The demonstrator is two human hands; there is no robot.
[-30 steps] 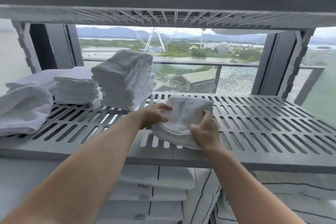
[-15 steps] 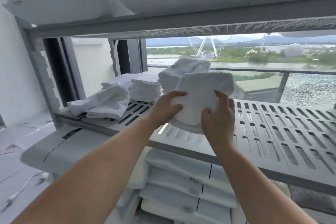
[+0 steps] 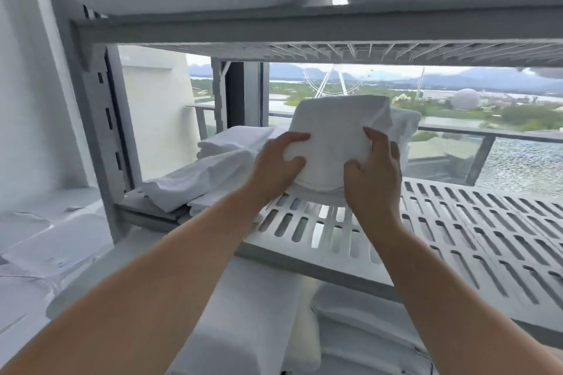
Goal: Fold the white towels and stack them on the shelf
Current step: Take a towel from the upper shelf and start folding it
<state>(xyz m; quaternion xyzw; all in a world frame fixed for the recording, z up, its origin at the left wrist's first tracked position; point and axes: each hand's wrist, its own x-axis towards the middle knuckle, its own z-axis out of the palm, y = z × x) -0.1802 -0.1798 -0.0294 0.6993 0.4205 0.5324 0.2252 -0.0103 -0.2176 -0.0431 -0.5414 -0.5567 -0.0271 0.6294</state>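
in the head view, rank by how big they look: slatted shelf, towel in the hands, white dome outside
1. slatted shelf, largest
2. towel
3. white dome, smallest here, though it is far off, so its look says nothing of true size

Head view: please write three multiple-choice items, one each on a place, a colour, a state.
1. Where is the folded towel? A. held over the slatted shelf B. on the floor C. inside a basket
2. What colour is it? A. blue B. white C. green
3. What is the left hand doing? A. hanging idle B. gripping the towel C. pointing away
Answers: A, the right hand and the left hold it above the slats; B, it is plain white; B, it clasps the towel's edge.
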